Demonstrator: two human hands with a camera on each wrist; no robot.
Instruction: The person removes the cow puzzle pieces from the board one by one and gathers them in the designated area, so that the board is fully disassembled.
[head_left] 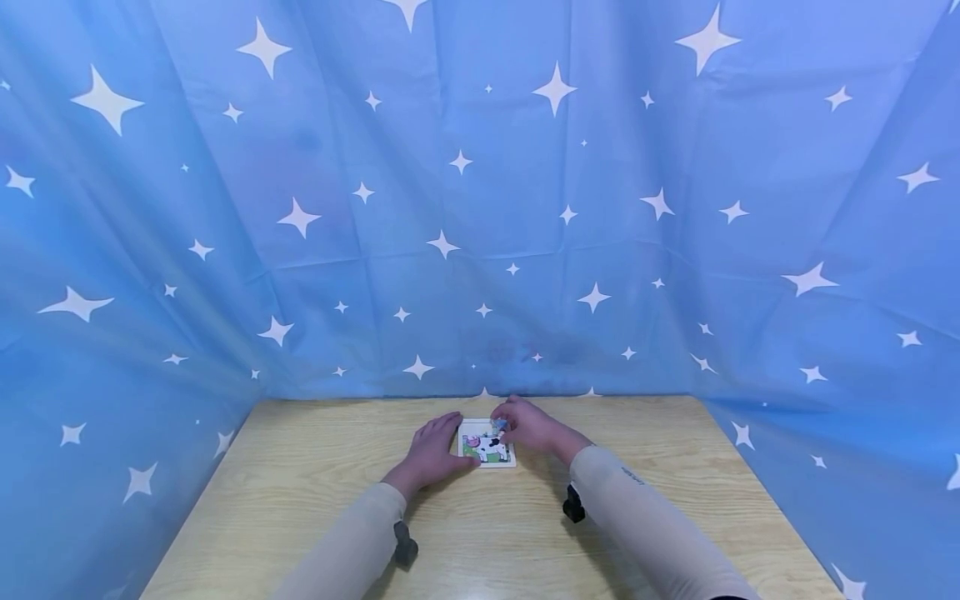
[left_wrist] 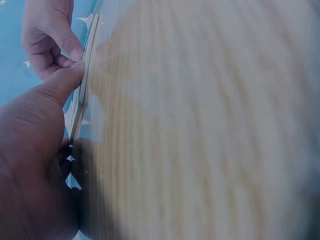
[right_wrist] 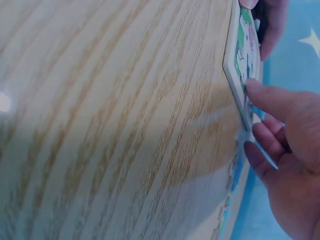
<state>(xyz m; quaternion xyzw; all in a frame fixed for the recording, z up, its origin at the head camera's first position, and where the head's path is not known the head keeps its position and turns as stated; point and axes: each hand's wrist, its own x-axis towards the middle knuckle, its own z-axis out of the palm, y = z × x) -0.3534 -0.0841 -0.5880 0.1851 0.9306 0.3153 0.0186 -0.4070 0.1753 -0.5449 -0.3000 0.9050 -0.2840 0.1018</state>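
Observation:
A small jigsaw puzzle board (head_left: 474, 423) with a pale frame lies flat near the table's far edge. Its picture shows a black-and-white cow (head_left: 491, 449) on green; a strip along the top is bare and pale. My left hand (head_left: 432, 452) holds the board from the left, thumb at its front edge and fingers by the far left corner. At the upper right of the board, my right hand (head_left: 531, 426) pinches a bluish puzzle piece (head_left: 498, 425) between thumb and fingers. In the right wrist view the right thumb (right_wrist: 270, 97) overlaps the picture, and the fingers partly hide the piece.
The board rests on a light wood-grain table (head_left: 480, 533). A blue curtain with white stars (head_left: 480, 208) hangs behind the table and along both sides. Dark wrist devices (head_left: 406, 546) sit beneath both sleeves.

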